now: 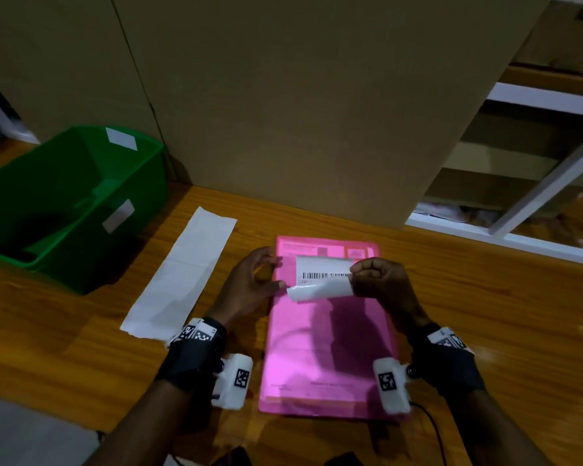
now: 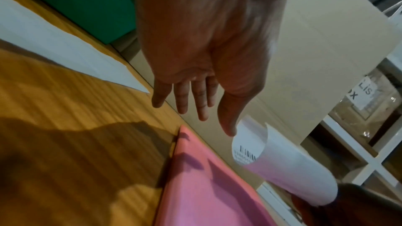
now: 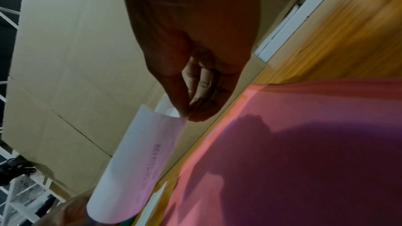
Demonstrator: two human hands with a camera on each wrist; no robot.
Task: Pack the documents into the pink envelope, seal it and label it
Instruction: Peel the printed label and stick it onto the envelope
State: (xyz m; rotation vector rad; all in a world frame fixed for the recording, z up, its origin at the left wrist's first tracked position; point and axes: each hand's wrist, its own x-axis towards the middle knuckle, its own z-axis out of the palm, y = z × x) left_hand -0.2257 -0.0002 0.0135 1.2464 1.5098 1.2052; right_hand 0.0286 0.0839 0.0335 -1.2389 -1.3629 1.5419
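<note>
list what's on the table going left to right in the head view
green bin → white paper strip → left hand → barcode label over the pink envelope → right hand

The curled white label (image 1: 322,275) held over the pink envelope (image 1: 327,348) carries a barcode with a row of digits beneath it, too blurred to read. The envelope's own print is too faint to make out. In the left wrist view, a paper sign (image 2: 362,92) on the shelf shows the letters "LIS" above an "X"; the rest is cut off.
</note>
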